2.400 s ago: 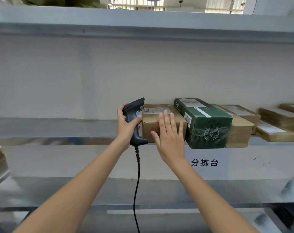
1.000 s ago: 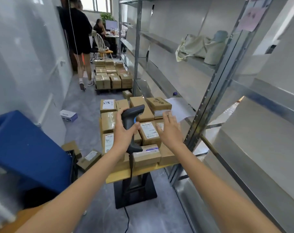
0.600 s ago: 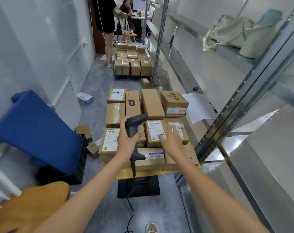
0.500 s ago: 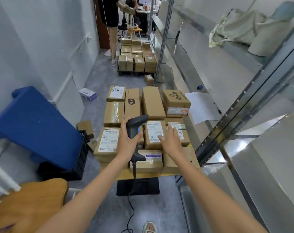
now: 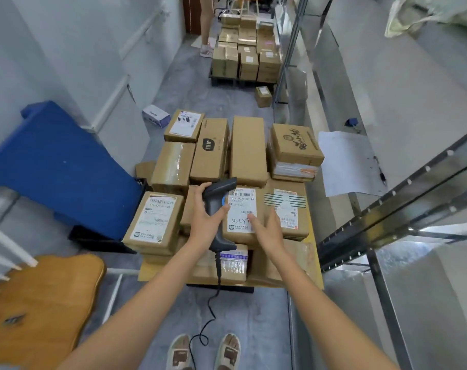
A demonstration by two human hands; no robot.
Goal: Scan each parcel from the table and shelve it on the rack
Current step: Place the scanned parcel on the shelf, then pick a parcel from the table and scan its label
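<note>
Fingers: left hand wrapped round the grip of the scanner, thumb by the blue trigger; right hand spread wide, gripping nothing, fingertips on or just over the white label.
Scanner: dark, head tipped toward the labelled parcel, black cord hanging down to the floor.
Labelled parcel: brown box with a white shipping label and handwritten marks, lying flat in the near row on the table, between the two hands.
Table: wooden top, crowded with brown parcels, some stacked two high.
Rack: metal shelving just to the right of the table, a sheet of paper lying on one shelf.
Floor: more boxes stacked farther down the aisle.
Left side: blue bin, wooden chair seat nearer.
</note>
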